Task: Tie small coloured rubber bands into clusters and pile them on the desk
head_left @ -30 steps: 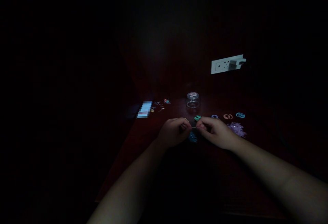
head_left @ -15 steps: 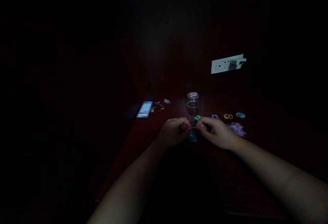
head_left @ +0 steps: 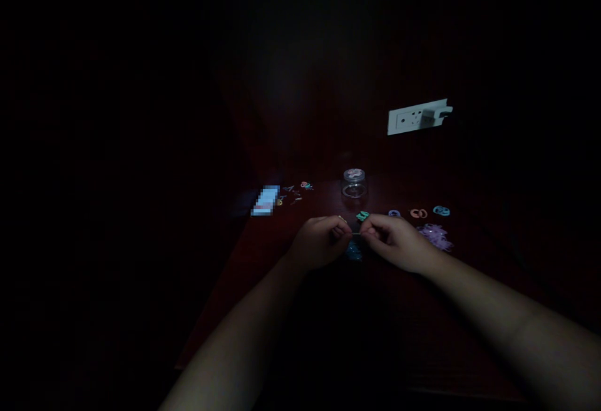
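My left hand (head_left: 322, 240) and my right hand (head_left: 392, 240) face each other over the dark red table, fingertips pinched. Between them runs a short, thin, pale strand (head_left: 355, 234), one end in each pinch; it is too small and dim to tell its kind. Just below it lies a small heap of blue bits (head_left: 354, 250), partly hidden by my left hand. Beyond my fingertips sit green bands (head_left: 362, 216). A pile of thin purple strips (head_left: 436, 237) lies right of my right hand.
A clear lidded jar (head_left: 354, 184) stands behind my hands. Purple bands (head_left: 394, 213), orange bands (head_left: 418, 213) and blue bands (head_left: 441, 211) form a row at right. Small loose pieces (head_left: 297, 195) lie by a lit, blurred screen (head_left: 266, 200). A wall socket (head_left: 417, 118) holds a plug.
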Motion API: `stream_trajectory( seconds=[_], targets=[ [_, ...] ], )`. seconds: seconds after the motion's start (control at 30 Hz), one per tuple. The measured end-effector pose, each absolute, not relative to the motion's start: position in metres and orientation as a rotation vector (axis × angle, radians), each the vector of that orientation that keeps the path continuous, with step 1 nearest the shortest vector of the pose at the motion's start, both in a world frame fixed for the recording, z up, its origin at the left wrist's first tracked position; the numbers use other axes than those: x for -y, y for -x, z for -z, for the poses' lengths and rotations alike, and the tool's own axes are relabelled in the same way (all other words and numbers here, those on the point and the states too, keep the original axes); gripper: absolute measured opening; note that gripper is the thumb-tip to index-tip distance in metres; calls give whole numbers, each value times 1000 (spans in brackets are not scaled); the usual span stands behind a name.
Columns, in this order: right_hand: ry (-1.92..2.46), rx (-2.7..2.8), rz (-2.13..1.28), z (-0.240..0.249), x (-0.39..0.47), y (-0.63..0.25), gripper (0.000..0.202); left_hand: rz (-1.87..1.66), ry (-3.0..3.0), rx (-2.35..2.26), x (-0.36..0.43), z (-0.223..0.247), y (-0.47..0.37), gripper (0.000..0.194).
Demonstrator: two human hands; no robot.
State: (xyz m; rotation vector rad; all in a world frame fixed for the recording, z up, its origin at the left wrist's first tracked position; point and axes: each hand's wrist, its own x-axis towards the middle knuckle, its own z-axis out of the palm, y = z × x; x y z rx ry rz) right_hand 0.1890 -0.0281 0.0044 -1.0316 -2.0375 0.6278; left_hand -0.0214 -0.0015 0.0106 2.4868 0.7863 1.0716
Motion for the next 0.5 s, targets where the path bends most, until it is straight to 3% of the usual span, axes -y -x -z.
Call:
stream_trajectory(
  seconds=[0.5],
  targets=[
    [1033, 2036, -638, 0, 27, -191, 15, -1055, -2501, -760, 1, -10, 21, 4]
  ],
)
